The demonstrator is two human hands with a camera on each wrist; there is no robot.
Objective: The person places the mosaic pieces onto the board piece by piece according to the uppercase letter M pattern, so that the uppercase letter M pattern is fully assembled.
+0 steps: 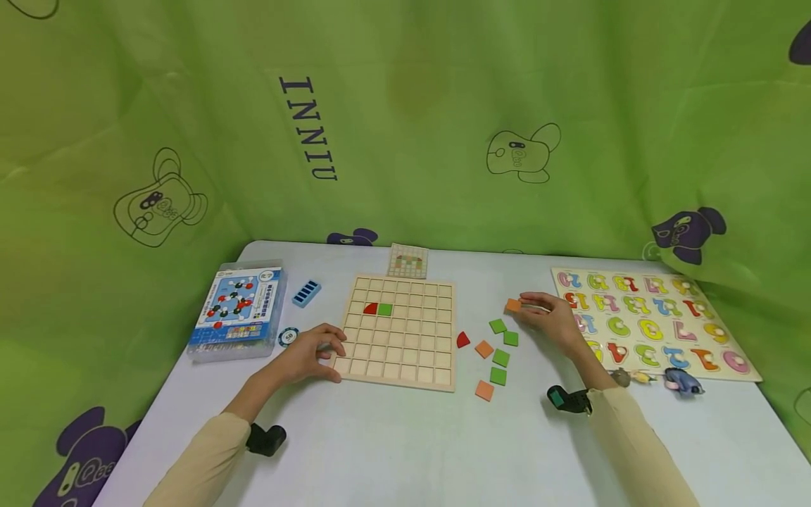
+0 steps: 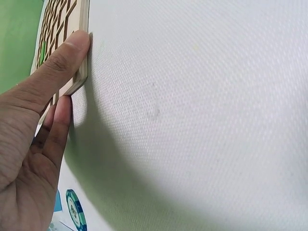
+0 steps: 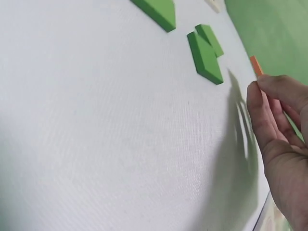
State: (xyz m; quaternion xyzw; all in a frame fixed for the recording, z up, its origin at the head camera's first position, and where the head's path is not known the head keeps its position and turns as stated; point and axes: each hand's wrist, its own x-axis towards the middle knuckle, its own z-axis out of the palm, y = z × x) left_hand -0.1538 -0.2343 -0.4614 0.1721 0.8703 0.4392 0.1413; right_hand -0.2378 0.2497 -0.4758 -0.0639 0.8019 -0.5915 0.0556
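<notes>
A wooden grid board (image 1: pixel 399 352) lies in the middle of the table, with a red quarter-circle piece (image 1: pixel 370 308) and a green square tile (image 1: pixel 384 310) side by side in its cells. My left hand (image 1: pixel 312 354) holds the board's near left corner, the thumb on its rim and the fingers along its side, as the left wrist view shows. To the right of the board, my right hand (image 1: pixel 550 318) pinches an orange square tile (image 1: pixel 513 305) between thumb and fingertips. In the right wrist view that tile (image 3: pixel 256 66) shows past the fingertips, above the table.
Between board and right hand lie several green tiles (image 1: pixel 498 377), two orange tiles (image 1: pixel 484 391) and a red quarter-circle (image 1: pixel 463 340). A pattern card (image 1: pixel 408 261) sits behind the board. Left are a boxed set (image 1: pixel 237 310), blue block (image 1: pixel 307 293) and chip (image 1: pixel 288 336); right, a number puzzle (image 1: pixel 659 324).
</notes>
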